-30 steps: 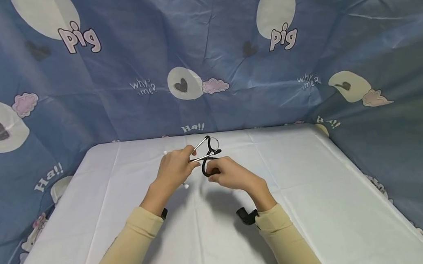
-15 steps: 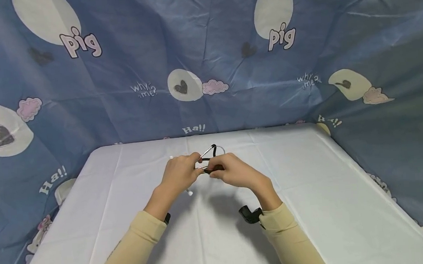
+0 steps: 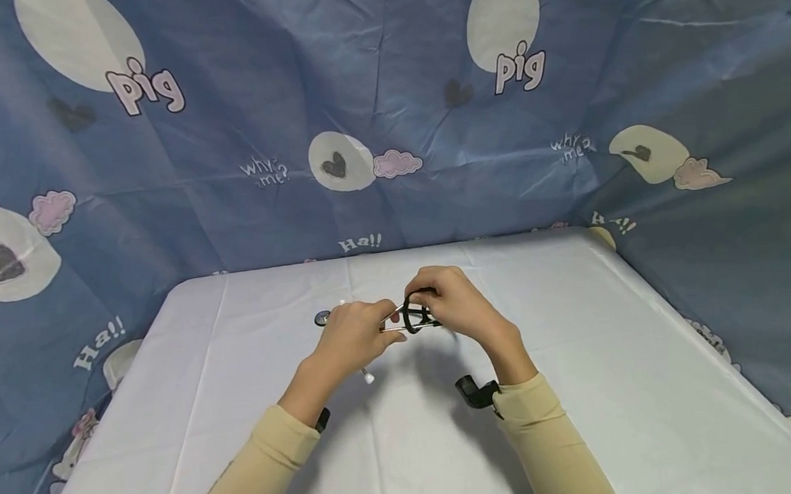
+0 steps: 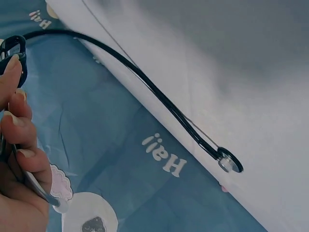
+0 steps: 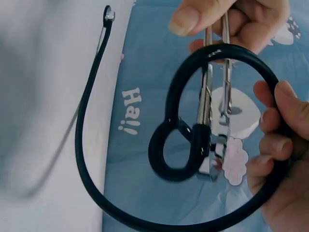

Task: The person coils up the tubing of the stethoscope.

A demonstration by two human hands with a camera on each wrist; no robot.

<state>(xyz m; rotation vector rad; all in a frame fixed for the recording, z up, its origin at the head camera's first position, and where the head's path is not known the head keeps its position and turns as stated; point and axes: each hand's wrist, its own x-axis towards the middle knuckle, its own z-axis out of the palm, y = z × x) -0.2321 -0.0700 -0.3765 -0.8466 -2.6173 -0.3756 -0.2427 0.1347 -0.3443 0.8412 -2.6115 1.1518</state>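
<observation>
A stethoscope with black tubing (image 5: 176, 87) and silver ear tubes (image 5: 205, 99) is held between both hands over the table. My left hand (image 3: 352, 336) grips the ear tubes, and a white ear tip (image 3: 369, 377) pokes out below it. Thumb and fingers of my right hand (image 3: 467, 307) pinch the black tubing, which loops over the ear tubes in the right wrist view. From that loop the tubing curves away to the round chest piece (image 4: 230, 160). In the head view the chest piece shows just left of my left hand, with the tubing behind the hand hidden.
A white cloth (image 3: 619, 384) covers the table. Blue patterned fabric (image 3: 221, 121) hangs behind it and along its sides. A black wrist mount (image 3: 476, 391) sits under the right wrist, above the cloth.
My right hand has carried the tubing up and over the ear tubes, ending farther right and back. My left hand has shifted slightly right and nearer, and the chest piece has come into sight.
</observation>
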